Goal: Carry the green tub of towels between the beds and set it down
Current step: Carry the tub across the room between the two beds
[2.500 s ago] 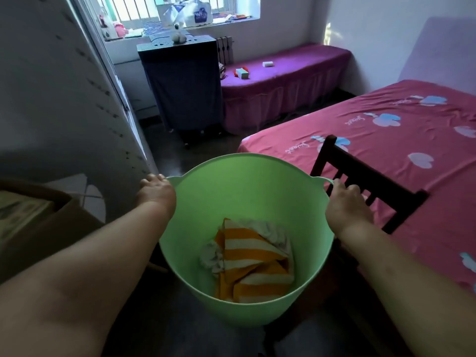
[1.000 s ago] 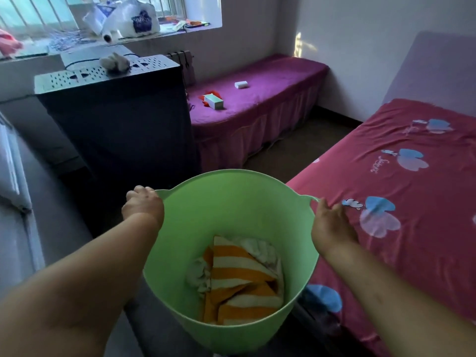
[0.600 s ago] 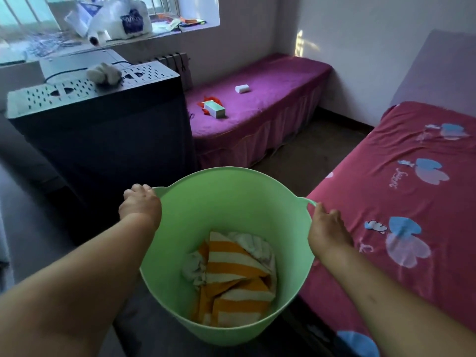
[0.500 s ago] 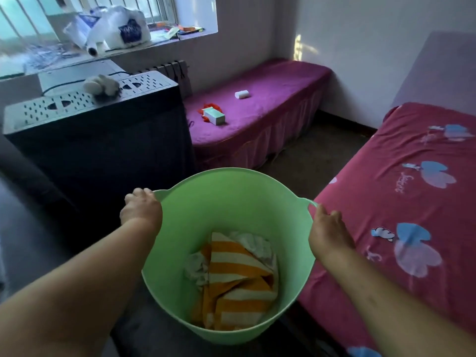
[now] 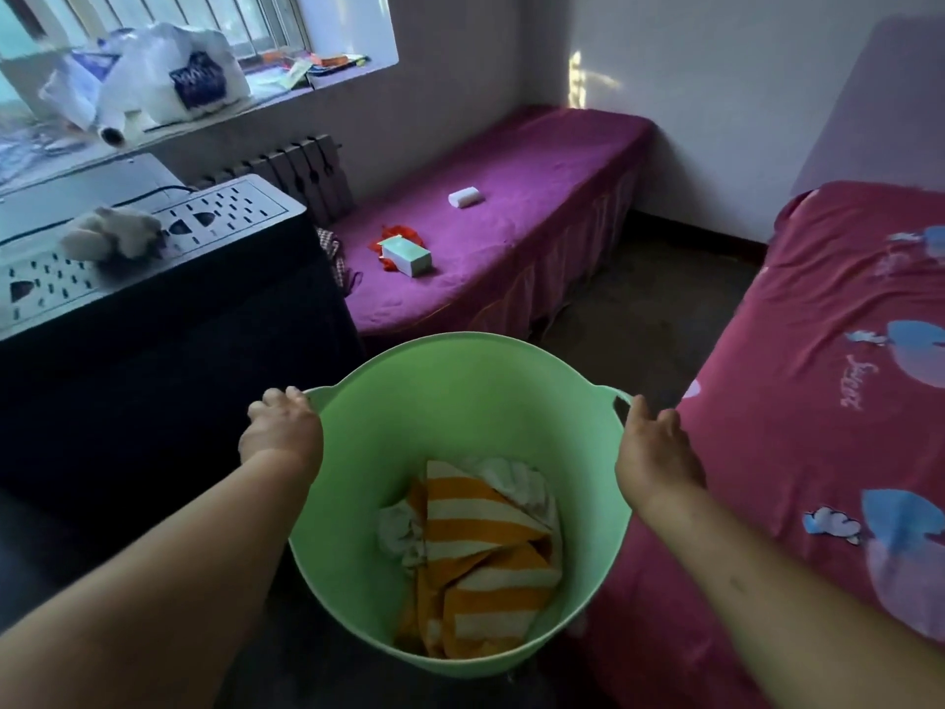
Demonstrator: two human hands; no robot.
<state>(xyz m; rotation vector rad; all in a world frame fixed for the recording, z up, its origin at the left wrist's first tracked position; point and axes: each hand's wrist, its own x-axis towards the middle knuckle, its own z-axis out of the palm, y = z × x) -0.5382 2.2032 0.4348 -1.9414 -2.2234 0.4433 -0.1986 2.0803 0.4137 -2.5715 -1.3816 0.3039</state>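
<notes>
The green tub [image 5: 463,401] is held up in front of the body, over the dark floor [image 5: 639,319], with the pink bed [image 5: 818,401] just to its right and the dark cabinet [image 5: 169,360] to its left. The left hand [image 5: 280,434] is clenched over the tub's left handle, knuckles up. The right hand [image 5: 654,455] is wrapped around the right handle [image 5: 620,399], the fingers curled over the outer side of it. At the bottom of the tub an orange-and-white striped towel [image 5: 480,560] is bunched up, with a pale cloth [image 5: 404,529] tucked beside and behind it. Farther ahead, the purple bed [image 5: 511,197] is seen along the wall under the window, and on it a small green box [image 5: 407,255] and a white roll [image 5: 466,197] are lying well apart. A pale stuffed toy [image 5: 110,240] is lying on the cabinet's perforated top.
</notes>
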